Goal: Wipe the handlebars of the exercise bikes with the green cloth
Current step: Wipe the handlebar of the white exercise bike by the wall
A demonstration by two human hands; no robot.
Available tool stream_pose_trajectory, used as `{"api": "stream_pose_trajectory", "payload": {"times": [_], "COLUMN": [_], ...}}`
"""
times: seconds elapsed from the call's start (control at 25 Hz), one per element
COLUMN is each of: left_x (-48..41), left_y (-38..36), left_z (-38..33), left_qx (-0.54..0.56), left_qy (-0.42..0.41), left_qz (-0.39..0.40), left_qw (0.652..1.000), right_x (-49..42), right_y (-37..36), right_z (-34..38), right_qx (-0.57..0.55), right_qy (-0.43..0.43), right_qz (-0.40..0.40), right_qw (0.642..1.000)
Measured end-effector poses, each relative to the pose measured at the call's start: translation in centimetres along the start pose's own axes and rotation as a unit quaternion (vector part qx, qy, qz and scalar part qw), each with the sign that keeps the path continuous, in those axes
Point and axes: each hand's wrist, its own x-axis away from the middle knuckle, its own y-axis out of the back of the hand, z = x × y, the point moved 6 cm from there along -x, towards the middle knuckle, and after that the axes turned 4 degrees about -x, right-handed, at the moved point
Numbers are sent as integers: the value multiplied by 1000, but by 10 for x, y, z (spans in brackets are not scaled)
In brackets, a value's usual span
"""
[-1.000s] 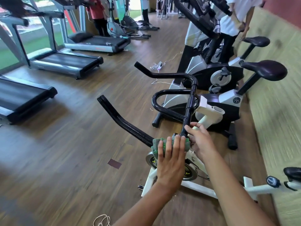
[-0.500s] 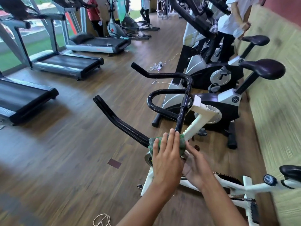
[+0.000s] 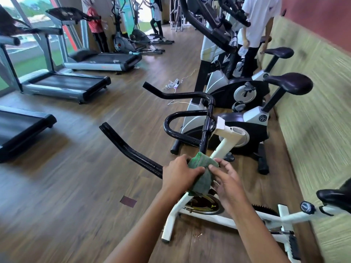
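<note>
The white exercise bike in front of me has black handlebars that reach left and forward. A bunched green cloth sits at the near bend of the bars. My left hand grips the cloth from the left, with its fingers curled over it. On the cloth's right side, my right hand pinches its edge between fingers and thumb. The bar under the cloth is hidden.
More exercise bikes stand in a row along the right wall. A person in a white shirt stands by the farthest one. Treadmills line the left side. A power strip with cables lies on the wooden floor.
My left hand has gone from lying flat on top of the cloth to gripping it from the left. The right hand came up from below the bar and took the cloth's right edge.
</note>
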Motion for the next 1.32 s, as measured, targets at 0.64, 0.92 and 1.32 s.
{"api": "stream_pose_trajectory", "payload": {"times": [0.64,0.92,1.32], "left_x": [-64,-90,-187], "left_y": [-10,-15,49], "left_z": [-2,14,85], "left_qx": [402,374,203], "left_qy": [57,31,-15], "left_qz": [157,174,-19], "left_qw": [900,911,979], "right_x": [-18,-16,-66], "right_y": [-21,-64,-78], "right_z": [16,16,24], "right_qx": [180,556,670], "right_qy": [74,128,132], "right_qz": [-100,-106,-143], "right_qw": [976,814,716]}}
